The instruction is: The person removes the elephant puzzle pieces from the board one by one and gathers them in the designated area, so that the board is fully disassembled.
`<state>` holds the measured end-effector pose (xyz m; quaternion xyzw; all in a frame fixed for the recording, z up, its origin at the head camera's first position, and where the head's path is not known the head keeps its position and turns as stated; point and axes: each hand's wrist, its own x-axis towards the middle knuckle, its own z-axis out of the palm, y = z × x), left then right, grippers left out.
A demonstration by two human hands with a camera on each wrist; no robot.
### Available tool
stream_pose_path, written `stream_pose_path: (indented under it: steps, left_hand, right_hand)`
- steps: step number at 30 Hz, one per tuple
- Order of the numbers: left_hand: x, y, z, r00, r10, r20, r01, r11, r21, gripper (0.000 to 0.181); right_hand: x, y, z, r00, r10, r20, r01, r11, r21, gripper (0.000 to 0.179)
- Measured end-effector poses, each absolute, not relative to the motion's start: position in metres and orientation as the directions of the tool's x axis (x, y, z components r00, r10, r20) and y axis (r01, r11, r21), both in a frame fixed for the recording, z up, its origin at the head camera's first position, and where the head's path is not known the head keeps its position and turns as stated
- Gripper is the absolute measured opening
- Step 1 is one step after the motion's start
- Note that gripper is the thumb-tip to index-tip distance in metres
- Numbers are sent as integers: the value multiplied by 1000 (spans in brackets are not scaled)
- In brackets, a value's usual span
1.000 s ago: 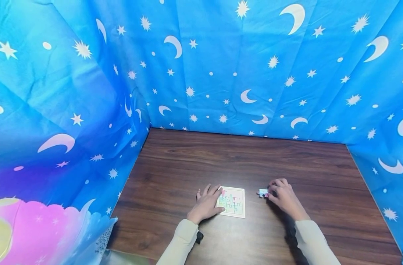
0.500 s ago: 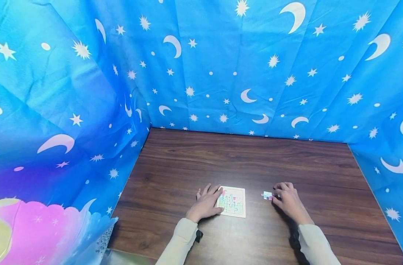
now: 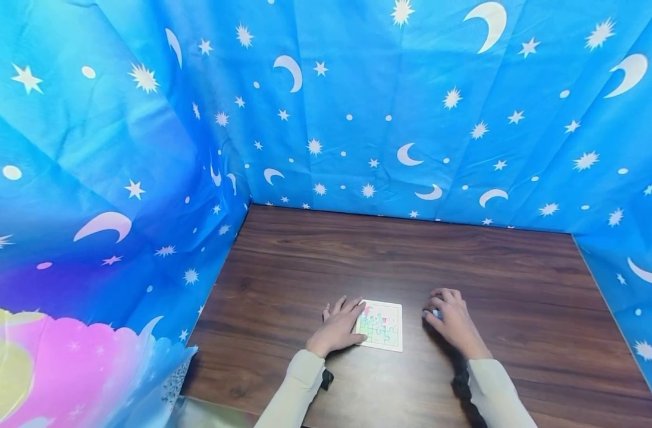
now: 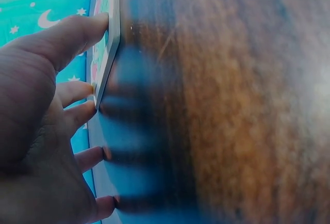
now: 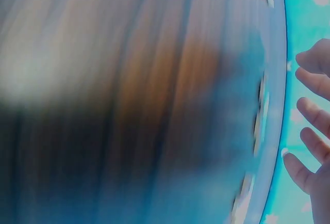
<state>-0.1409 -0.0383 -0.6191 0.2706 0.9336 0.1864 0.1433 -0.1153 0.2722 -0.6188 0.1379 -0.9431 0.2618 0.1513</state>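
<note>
A square jigsaw board [image 3: 400, 333] with a pale rim and green, white and pink pieces lies flat on the table. My left hand [image 3: 334, 329] rests at its left side. In the left wrist view the thumb [image 4: 85, 33] presses on the board's face, two fingers touch its edge, and the others touch the table. My right hand [image 3: 455, 324] is to the right of the board, over a blue jigsaw piece [image 3: 436, 313] that it mostly hides. From the right wrist view, its fingers [image 5: 314, 113] are spread above loose jigsaw pieces [image 5: 262, 115], holding nothing.
The brown wooden table [image 3: 315, 261] is bordered at the back and sides by a blue cloth [image 3: 358, 89] with moons and stars. Another loose jigsaw piece [image 5: 242, 201] lies low in the right wrist view.
My right hand first slid right with its fingers at a blue and pink piece, then lifted and shifted back left, now covering most of it. The left hand stays on the board.
</note>
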Motion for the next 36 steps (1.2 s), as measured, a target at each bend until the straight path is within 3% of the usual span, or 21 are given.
stream_pose_path:
  steps: [7, 20, 28, 36]
  left_hand:
    - [-142, -39, -618, -811, 562, -160, 453, 777, 437, 82]
    - [-142, -40, -620, -810, 562, -170, 451, 780, 433, 84]
    - [-141, -39, -621, -812, 557, -176, 442, 783, 438, 84]
    - [-142, -40, -623, -808, 571, -144, 459, 764, 454, 86]
  right_hand:
    - [-128, 230, -622, -862, -276, 426, -461, 777, -430, 11]
    - [-137, 174, -625, -836, -384, 393, -536, 724, -434, 17]
    - [-139, 166, -623, -851, -402, 339, -520, 735, -434, 17]
    - [-146, 160, -615, -913, -360, 189, -406, 771, -490, 15]
